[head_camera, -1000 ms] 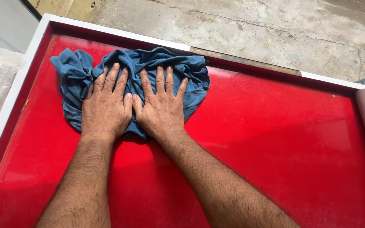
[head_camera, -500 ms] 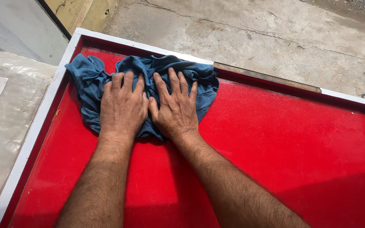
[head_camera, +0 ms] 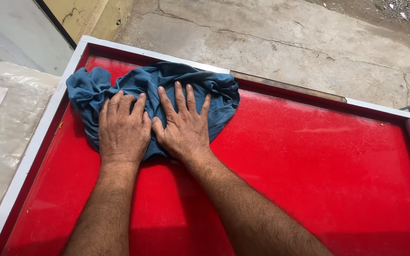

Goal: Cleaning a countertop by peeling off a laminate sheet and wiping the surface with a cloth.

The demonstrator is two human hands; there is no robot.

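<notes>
Broadly, the red panel [head_camera: 300, 180] with its white rim filled the view, lying flat over cracked concrete ground [head_camera: 281, 42], with pale plastic sheeting [head_camera: 5, 137] off to its left. A crumpled blue cloth [head_camera: 214, 92] sat bunched in the panel's far left corner, touching the raised edge. Both hands lay on it side by side: the left hand [head_camera: 122, 132] and right hand [head_camera: 183, 128] were flat, fingers spread and open, pressing down rather than gripping. It looked like a wiping stroke at the corner; carrying on would call for steady downward pressure while sliding the cloth over the unwiped red.
</notes>
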